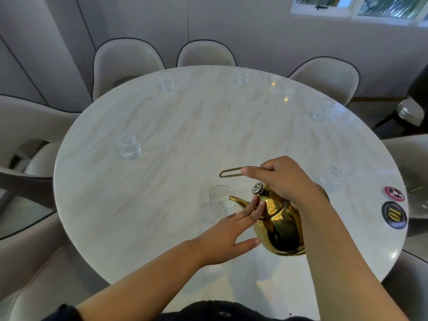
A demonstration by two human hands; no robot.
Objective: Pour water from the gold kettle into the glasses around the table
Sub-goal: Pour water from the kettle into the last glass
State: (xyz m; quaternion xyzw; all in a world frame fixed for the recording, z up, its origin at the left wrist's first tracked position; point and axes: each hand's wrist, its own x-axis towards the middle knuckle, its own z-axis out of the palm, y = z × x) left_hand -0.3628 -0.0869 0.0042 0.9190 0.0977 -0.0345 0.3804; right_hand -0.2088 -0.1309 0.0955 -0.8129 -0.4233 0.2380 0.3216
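A gold kettle (281, 228) hangs tilted over the round marble table (162, 205), spout pointing left at the rim of a clear glass (221, 196). My right hand (281, 179) grips its wire handle from above. My left hand (228, 235) is spread, fingertips resting on the kettle's lid side, holding nothing. Whether water is flowing cannot be made out. More clear glasses stand around the table: one at the left (128, 147), two at the far edge (166, 81) (242, 76), others on the right (322, 110) (335, 174).
Cream upholstered chairs (206, 53) ring the table. Two round badges, a red one (394, 193) and a black one marked 10 (394, 215), lie at the table's right edge. A window sits at the top right.
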